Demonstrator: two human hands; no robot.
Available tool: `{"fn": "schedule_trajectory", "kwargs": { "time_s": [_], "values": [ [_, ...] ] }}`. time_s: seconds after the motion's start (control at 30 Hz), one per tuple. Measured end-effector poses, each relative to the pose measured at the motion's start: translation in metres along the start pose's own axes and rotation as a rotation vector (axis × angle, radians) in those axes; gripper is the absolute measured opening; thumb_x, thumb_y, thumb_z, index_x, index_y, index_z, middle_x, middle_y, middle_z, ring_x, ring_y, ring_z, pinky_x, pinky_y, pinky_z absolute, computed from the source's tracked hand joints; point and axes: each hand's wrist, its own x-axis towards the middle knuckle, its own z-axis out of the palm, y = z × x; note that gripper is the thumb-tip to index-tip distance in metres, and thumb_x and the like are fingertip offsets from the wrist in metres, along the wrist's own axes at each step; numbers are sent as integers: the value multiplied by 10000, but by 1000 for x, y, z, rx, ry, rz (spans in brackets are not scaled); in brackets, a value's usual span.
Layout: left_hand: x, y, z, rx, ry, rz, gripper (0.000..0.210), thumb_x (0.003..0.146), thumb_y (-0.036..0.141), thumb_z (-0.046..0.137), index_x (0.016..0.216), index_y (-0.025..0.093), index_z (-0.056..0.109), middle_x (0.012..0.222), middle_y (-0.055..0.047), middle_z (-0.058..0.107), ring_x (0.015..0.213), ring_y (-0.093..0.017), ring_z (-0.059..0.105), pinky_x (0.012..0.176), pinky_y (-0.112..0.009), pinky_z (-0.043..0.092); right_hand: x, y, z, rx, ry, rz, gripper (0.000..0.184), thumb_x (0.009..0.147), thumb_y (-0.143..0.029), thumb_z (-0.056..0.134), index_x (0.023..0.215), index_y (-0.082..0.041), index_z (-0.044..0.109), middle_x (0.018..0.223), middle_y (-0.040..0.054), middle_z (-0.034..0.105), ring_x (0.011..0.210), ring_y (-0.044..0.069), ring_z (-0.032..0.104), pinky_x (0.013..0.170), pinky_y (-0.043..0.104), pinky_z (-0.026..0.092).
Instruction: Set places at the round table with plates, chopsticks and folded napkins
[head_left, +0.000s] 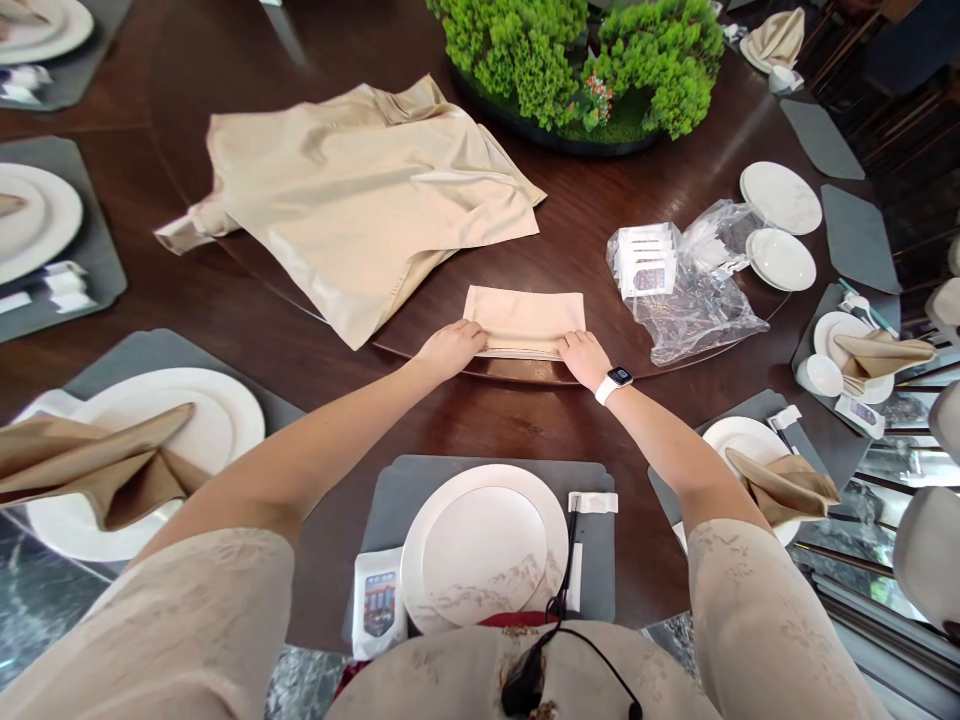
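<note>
A beige cloth napkin (pixel 525 315), folded into a flat rectangle, lies near the edge of the raised round turntable. At its near left corner my left hand (pixel 454 346) grips the folded edge, fingers curled over it. My right hand (pixel 584 358), with a white watch on the wrist, pinches the near right corner in the same way. Beyond and to the left, a heap of unfolded beige napkins (pixel 375 190) spreads across the turntable. Directly in front of my body, a white plate set (pixel 484 550) with a mountain drawing sits on a grey placemat (pixel 390 500).
Right of the napkin lies a clear plastic bag (pixel 697 300) with white packets (pixel 646 262). Stacked white plates (pixel 781 198) stand behind it. A green plant arrangement (pixel 577 70) occupies the turntable's centre. Place settings with folded napkins (pixel 127 465) ring the table.
</note>
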Motion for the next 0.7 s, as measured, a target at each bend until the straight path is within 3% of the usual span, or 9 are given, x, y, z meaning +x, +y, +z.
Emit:
{"fn": "schedule_trajectory", "kwargs": {
  "time_s": [0.17, 0.3, 0.5, 0.6, 0.7],
  "values": [
    [-6, -9, 9, -65, 99, 61, 347, 998, 315, 422, 1057, 160, 727, 1137, -148, 688, 1067, -260, 627, 1037, -407, 493, -4, 0, -8, -36, -104, -5, 361, 916, -67, 492, 1258, -63, 607, 1249, 230, 597, 1081, 312, 599, 892, 398, 491],
    [-2, -3, 7, -45, 46, 8, 380, 885, 417, 569, 1094, 133, 713, 1108, -172, 671, 1080, -312, 617, 1038, -442, 480, 1, -5, -16, -78, -139, 20, 400, 981, -55, 331, 1271, -76, 605, 1204, 234, 624, 1086, 307, 616, 874, 398, 487],
    [8, 4, 5, -66, 74, -147, 333, 790, 196, 559, 1091, 126, 682, 1096, -195, 667, 1104, -342, 604, 1017, -463, 477, 23, -5, -30, -5, -59, 181, 386, 949, -35, 346, 1205, -99, 628, 1180, 223, 654, 1109, 300, 631, 905, 394, 470],
    [3, -9, -9, -201, 119, -216, 337, 798, 212, 551, 1113, 156, 659, 1031, -139, 684, 1021, -295, 627, 964, -423, 510, 22, -3, -37, 66, -38, 205, 338, 935, -60, 391, 1171, -91, 631, 1164, 223, 672, 1110, 305, 638, 946, 404, 466],
    [-2, -30, -42, -410, 222, -277, 383, 800, 274, 583, 1172, 186, 609, 955, -60, 668, 826, -200, 613, 829, -343, 540, 7, -4, -38, 269, -14, 187, 363, 940, -99, 379, 1241, -78, 582, 1121, 208, 686, 1017, 297, 652, 941, 426, 485]
  ]
}}
